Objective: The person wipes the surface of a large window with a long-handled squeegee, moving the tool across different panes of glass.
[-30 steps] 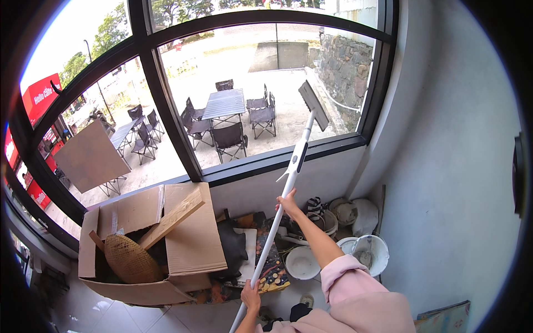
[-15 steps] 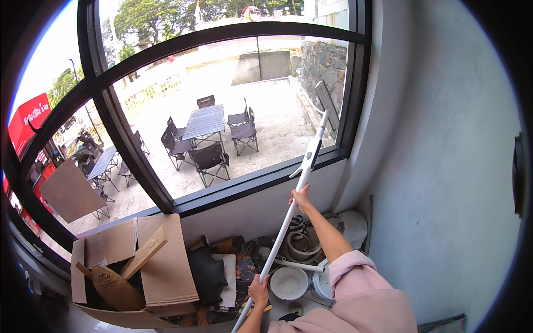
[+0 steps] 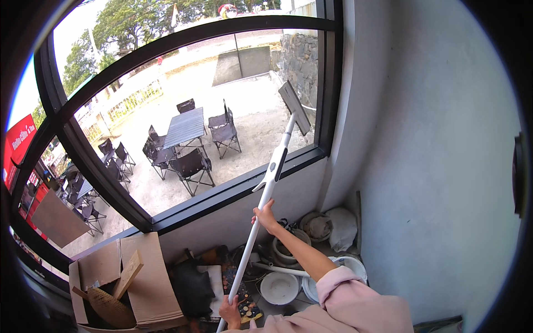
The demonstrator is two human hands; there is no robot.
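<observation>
A long-handled window squeegee [image 3: 248, 250] with a white pole slants up from the lower edge to the window. Its flat grey head [image 3: 295, 108] lies tilted at the pane, just left of the right frame post. My right hand [image 3: 265, 215] is closed round the pole below its trigger section, the arm reaching up in a pink sleeve [image 3: 361, 297]. Lower down, near the bottom edge, my left hand [image 3: 229, 312] grips the same pole.
Black window bars [image 3: 244, 191] cross in front of me; a pale wall [image 3: 433, 166] rises at right. Below the sill sit a cardboard box [image 3: 150, 277] with wood pieces, a black bag [image 3: 191, 286], a white basin [image 3: 279, 287] and a pale sack [image 3: 341, 228]. Outside stand a folding table [image 3: 185, 127] and several chairs.
The squeegee head has shifted left, away from the right frame post. Both hands keep their hold on the pole. The whole view has swung a little to the right.
</observation>
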